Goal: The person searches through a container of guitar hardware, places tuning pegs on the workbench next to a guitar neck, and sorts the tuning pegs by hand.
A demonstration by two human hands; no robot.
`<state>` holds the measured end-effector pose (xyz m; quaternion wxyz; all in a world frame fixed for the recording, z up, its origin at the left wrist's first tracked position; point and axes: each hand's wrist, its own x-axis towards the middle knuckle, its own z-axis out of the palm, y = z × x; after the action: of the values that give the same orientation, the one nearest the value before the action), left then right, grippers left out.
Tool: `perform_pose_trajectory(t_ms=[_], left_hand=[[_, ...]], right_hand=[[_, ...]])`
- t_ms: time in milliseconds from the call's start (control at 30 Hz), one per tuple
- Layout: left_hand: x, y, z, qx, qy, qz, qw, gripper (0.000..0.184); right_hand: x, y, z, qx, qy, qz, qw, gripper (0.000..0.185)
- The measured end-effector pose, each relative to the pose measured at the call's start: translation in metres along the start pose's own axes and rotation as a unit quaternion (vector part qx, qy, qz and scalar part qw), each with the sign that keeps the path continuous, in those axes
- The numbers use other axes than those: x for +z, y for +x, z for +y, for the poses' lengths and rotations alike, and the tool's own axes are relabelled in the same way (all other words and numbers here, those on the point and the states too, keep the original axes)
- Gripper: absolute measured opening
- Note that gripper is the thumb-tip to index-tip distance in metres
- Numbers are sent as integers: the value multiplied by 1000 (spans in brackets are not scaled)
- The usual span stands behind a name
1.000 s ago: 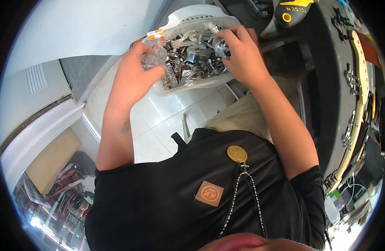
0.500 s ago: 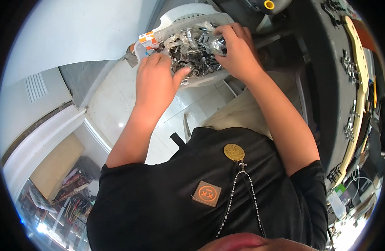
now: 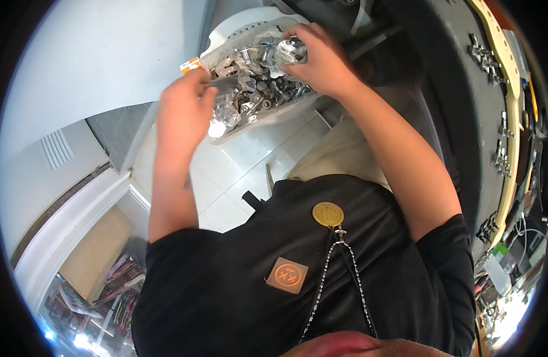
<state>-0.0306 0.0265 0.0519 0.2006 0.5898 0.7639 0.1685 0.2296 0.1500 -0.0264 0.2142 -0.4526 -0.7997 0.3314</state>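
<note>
A clear plastic bin [image 3: 262, 119] full of loose metal hardware and small plastic bags stands in front of me. My right hand [image 3: 324, 62] is over its far right side, fingers closed around a clear plastic bag [image 3: 292, 52] with shiny metal parts inside. At the bin's left end, my left hand [image 3: 184, 107] is blurred by motion, thumb and fingers close together. From its fingertips a dark grey, smeared piece [image 3: 225, 83] reaches over the hardware; its kind is unclear. Below those fingers, crumpled clear plastic bags [image 3: 225, 113] lie in the bin.
An orange and white box [image 3: 190, 64] is at the bin's far left corner, beside a white perforated plastic surface [image 3: 250, 24]. On the right runs a dark worktop [image 3: 458, 119] with metal hardware [image 3: 487, 59] and a long cream strip [image 3: 512, 89]. Pale floor tiles [image 3: 244, 160] show below.
My left hand has moved left, and a dark grey piece now shows at its fingertips. My right hand has shifted slightly left and up in view, still holding the plastic bag.
</note>
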Motion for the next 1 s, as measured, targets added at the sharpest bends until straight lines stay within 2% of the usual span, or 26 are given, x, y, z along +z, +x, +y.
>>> perform_pose_trajectory(t_ms=[33,133,233,333,433,467,567,600,700,800,1000], left_hand=[[-14,-1,5,-42,11,-5,999,18],[-26,0,6,-80,36,2,996,18],[1,-1,-20,102,128,49,985,19],[18,-6,-14,139,166,37,976,17],[35,-3,12,179,49,32,982,19],[44,-1,14,173,-3,-61,983,21],[88,2,9,197,92,-145,965,27],[86,3,15,194,103,-149,964,34],[82,7,5,236,104,-137,957,36],[60,7,16,194,172,-261,930,37],[28,4,21,143,131,-238,952,36]], right_hand=[[2,2,4,0,-18,-5,1000,56],[3,3,0,17,-7,-12,1000,56],[1,4,1,-2,7,-7,1000,56],[-2,4,3,-8,16,-9,1000,56],[1,3,5,2,22,-10,1000,56],[2,4,5,3,23,-9,1000,57],[0,4,4,-2,23,-13,1000,57],[0,5,7,-17,21,-7,1000,57],[2,1,11,-30,18,-2,999,56],[2,4,8,-21,16,-7,1000,56],[0,2,5,-11,5,-12,1000,57]])
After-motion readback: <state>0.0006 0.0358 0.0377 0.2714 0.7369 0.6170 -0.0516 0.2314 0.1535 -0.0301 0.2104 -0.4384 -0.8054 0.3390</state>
